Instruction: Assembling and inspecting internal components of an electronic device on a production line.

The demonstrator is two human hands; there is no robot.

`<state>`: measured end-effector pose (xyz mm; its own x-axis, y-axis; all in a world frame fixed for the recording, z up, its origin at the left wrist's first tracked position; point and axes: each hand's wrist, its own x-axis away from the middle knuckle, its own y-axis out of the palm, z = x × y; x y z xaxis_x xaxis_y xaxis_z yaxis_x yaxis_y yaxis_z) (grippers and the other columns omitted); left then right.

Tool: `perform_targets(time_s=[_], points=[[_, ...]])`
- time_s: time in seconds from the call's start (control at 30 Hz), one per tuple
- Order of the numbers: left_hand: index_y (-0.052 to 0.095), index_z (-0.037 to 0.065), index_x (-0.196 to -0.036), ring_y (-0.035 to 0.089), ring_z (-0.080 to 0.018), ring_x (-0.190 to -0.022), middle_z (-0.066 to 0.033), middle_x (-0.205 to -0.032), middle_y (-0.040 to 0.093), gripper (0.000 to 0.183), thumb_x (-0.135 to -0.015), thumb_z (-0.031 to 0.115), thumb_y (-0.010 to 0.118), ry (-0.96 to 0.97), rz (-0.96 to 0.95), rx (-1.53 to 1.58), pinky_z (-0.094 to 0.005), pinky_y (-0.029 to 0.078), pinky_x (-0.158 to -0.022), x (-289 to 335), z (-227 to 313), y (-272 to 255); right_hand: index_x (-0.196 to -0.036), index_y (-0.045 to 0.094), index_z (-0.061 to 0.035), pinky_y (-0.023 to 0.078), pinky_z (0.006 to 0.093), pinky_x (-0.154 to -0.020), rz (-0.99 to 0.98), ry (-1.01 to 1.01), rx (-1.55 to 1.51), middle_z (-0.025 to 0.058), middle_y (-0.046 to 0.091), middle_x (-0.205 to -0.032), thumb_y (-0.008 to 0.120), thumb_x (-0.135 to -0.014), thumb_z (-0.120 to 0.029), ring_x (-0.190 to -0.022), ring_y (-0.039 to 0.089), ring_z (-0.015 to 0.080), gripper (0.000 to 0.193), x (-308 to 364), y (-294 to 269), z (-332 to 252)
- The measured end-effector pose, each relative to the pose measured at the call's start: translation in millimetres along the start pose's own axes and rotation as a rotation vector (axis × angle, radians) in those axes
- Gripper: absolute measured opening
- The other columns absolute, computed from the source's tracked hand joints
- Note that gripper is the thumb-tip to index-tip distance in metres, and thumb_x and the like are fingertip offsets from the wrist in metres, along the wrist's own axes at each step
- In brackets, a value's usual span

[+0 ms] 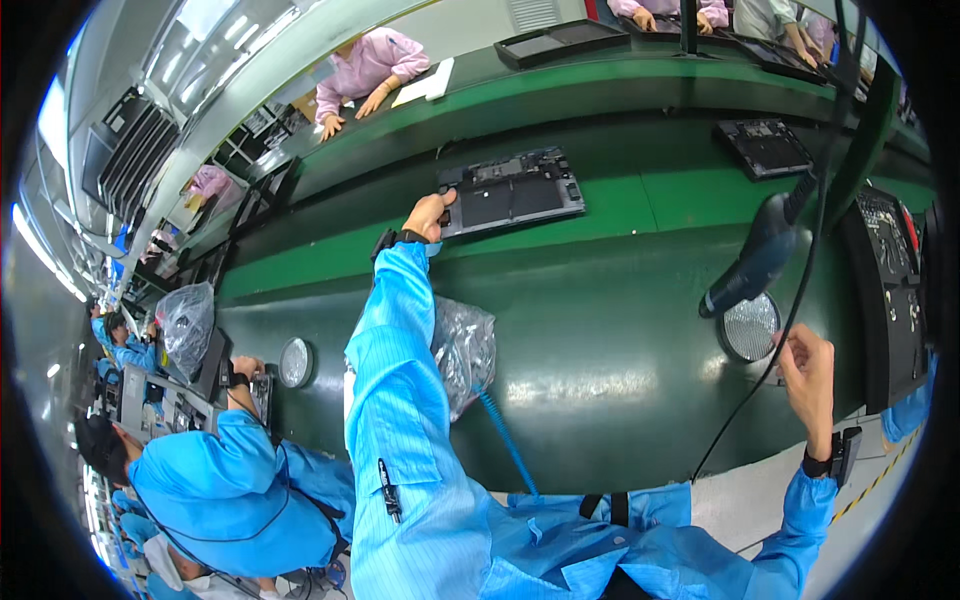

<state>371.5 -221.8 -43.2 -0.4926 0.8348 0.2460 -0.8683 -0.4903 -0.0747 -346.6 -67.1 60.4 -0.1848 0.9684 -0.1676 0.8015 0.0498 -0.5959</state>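
An open laptop base [515, 192], its dark battery and circuit boards exposed, lies on the green belt across from me. My left hand [428, 216] is stretched out to it, with thumb and fingers closed on its near left edge. On the right, my right hand [810, 368] is beside a round dish [750, 330] with a ridged, shiny look. Thumb and fingertips are pinched together by the dish's right rim; whatever they hold is too small to make out. A dark, pistol-like tool [752, 258] hangs just above that dish.
A clear plastic bag [464, 352] and a blue coiled cord [507, 440] are by my left arm. Another opened laptop base [765, 148] sits far right. A black tray of small parts [885, 290] stands at right, with a black cable [765, 375] nearby. A co-worker [225, 490] works at left.
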Motion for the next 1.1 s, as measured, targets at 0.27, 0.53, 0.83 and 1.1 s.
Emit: perform_targets(time_s=[0.27,0.53,0.83,1.1], points=[[0.078,-0.006,-0.099,0.068,-0.0294,-0.081,-0.0155,-0.092,0.074,0.043,-0.094,0.037,0.077,0.108,0.176,-0.650,-0.0458,0.049,-0.072,-20.8,8.7,22.1,-0.092,0.068,0.0037,0.044,0.0296,-0.055,0.115,-0.189,0.107,0.0024,0.058,-0.065,0.066,-0.101,-0.013,-0.061,0.056,0.0071,0.019,-81.4,-28.5,33.0],[0.077,-0.001,-0.125,0.078,-0.0302,-0.105,-0.0224,-0.114,0.079,0.032,-0.099,0.015,0.069,0.777,0.051,-0.806,-0.0418,0.060,-0.093,90.7,80.6,139.5,-0.106,0.070,0.0038,0.059,0.0445,-0.074,0.128,-0.134,0.304,0.0191,0.075,-0.084,0.071,-0.096,-0.020,-0.078,0.075,0.0345,0.026,-224.3,-37.6,85.0],[0.021,-0.009,-0.170,0.029,-0.0385,-0.165,-0.0311,-0.177,0.024,0.090,-0.110,0.044,0.064,-0.024,-0.875,0.401,-0.0490,0.027,-0.135,123.7,22.1,471.7,-0.129,0.061,0.0032,0.054,0.0577,-0.100,0.728,0.171,0.643,0.0304,0.068,-0.127,0.079,-0.086,-0.039,-0.116,0.066,0.0497,0.063,-419.7,-28.8,214.5],[0.042,0.003,-0.164,0.035,-0.0354,-0.160,-0.0192,-0.170,0.043,0.066,-0.110,0.038,0.061,-0.030,-0.739,0.337,-0.0567,0.029,-0.129,75.1,43.9,542.5,-0.122,0.075,0.0030,0.051,0.0557,-0.111,0.405,0.404,0.533,0.0322,0.073,-0.130,0.069,-0.093,-0.061,-0.127,0.069,0.0483,0.071,-454.1,-33.6,229.7]])
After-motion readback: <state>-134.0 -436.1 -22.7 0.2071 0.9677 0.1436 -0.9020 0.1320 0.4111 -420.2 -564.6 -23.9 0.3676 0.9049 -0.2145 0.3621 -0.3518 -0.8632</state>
